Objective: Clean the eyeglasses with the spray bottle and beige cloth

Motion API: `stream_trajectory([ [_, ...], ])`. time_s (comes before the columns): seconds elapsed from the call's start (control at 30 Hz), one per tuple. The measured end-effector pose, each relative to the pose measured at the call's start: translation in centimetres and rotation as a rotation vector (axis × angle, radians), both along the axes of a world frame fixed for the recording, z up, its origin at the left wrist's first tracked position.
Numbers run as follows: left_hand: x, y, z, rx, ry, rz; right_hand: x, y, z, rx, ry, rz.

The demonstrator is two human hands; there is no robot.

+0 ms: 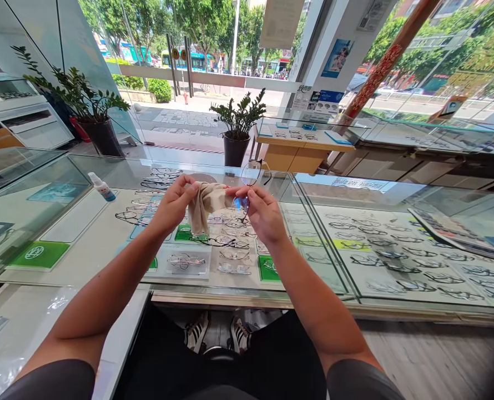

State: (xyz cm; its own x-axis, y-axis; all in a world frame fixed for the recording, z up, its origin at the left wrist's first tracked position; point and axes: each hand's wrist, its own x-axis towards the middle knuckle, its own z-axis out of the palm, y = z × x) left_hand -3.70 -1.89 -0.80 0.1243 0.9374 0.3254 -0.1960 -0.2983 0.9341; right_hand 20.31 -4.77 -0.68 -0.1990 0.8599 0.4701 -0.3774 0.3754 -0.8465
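Note:
Above the glass counter, my left hand [175, 201] is closed on one end of a beige cloth [203, 205], which hangs down in folds. The cloth stretches across to the fingers of my right hand [266, 215]. Between thumb and fingers, my right hand pinches a pair of thin-framed eyeglasses [252, 173], tilted up on end, one lens above the fingers and the other below. Part of the frame is hidden by the fingers. Beneath both hands, rows of eyeglasses [234, 254] lie inside the display case.
A small spray bottle [101, 187] stands on the counter at the left. On the right, a magazine [459, 230] lies on the glass counter [330, 261], above more eyeglasses. Potted plants [236, 150] stand by the window. A plastic bag [5, 366] is at the lower left.

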Motion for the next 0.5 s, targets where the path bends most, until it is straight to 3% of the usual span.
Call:
stream_trajectory([
  [0.2,-0.7,0.3,1.0,-0.036,-0.176,0.096,0.2,0.6,-0.2,-0.037,0.033,-0.158],
  [0.5,-1.1,0.2,1.5,-0.098,-0.258,-0.023,0.4,1.2,-0.3,-0.023,0.055,-0.221],
])
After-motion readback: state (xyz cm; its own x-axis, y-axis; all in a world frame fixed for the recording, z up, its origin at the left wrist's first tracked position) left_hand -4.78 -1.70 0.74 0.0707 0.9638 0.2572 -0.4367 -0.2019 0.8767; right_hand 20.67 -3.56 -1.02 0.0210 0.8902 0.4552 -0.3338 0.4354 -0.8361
